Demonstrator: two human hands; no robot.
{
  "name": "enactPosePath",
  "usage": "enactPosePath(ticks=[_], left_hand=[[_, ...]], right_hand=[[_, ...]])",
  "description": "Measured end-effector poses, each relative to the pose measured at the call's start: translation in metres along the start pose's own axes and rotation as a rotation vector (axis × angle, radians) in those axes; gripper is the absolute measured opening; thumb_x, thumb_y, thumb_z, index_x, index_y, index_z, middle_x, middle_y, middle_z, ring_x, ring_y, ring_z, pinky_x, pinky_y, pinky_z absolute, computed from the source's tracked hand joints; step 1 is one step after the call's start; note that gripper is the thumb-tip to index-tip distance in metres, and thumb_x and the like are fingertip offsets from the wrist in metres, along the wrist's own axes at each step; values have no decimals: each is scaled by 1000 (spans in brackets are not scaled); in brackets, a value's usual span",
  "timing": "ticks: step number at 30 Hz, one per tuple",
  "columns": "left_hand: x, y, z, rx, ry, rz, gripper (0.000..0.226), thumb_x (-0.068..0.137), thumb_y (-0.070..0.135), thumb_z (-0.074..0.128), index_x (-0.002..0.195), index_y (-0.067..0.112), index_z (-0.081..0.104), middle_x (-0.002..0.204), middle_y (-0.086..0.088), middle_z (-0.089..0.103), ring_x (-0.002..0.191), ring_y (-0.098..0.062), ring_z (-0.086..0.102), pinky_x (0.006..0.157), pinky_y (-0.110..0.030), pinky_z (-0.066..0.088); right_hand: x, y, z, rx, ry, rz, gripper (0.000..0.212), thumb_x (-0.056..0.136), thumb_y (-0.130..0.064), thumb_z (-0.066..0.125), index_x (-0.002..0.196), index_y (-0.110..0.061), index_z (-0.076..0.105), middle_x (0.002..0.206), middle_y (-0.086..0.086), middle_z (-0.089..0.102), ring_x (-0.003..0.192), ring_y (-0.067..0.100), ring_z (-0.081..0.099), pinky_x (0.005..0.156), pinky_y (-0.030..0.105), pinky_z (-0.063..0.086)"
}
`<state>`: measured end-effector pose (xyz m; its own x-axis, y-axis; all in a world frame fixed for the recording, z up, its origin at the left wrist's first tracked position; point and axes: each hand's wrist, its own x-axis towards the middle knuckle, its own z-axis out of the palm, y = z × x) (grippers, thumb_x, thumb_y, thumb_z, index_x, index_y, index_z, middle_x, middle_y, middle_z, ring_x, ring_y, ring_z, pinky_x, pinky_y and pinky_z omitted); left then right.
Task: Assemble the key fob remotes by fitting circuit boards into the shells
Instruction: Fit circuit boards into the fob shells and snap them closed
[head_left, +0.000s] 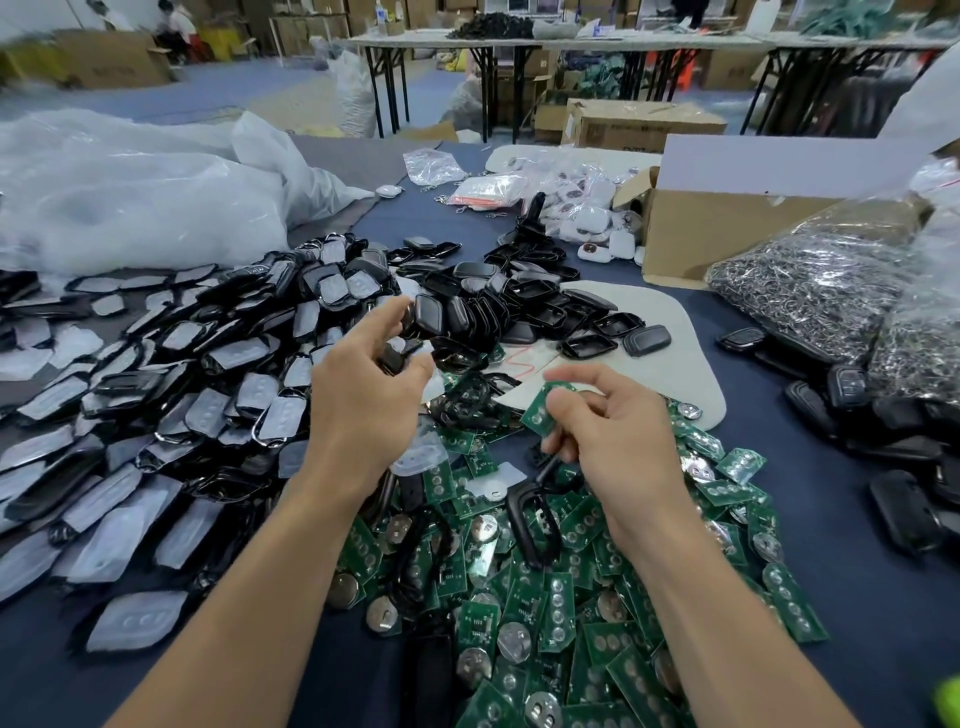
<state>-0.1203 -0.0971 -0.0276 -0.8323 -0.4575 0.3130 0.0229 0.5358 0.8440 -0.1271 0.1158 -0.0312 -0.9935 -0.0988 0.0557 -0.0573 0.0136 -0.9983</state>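
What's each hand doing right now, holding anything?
Left hand: curled round a black shell part.
Right hand: pinching a green circuit board, with a black shell frame gripped below.

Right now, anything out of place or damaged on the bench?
Nothing looks damaged. One oddity: a black shell frame sits among the green circuit boards just below the right hand, apart from the shell heap on the left. Whether the hand holds it is unclear.
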Motion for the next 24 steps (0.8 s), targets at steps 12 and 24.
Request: enactPosePath(ticks=[12,24], left_hand=[[90,26,35,834,-403,238,68,89,-5,53,146,33,58,141,1,61,134,-28,54,103,-41,49],[68,44,1,44,7,81,51,91,2,76,136,22,65,95,6,81,78,-12,77,68,-23,60]], right_hand=[[-1,2,0,-58,-23,14,17,96,-17,64,87,-31,67,64,7,72,54,21,49,56,40,45],[2,-2,-3,26,21,59,15,98,-14,63,89,-26,67,64,7,72,50,14,52,42,18,37]])
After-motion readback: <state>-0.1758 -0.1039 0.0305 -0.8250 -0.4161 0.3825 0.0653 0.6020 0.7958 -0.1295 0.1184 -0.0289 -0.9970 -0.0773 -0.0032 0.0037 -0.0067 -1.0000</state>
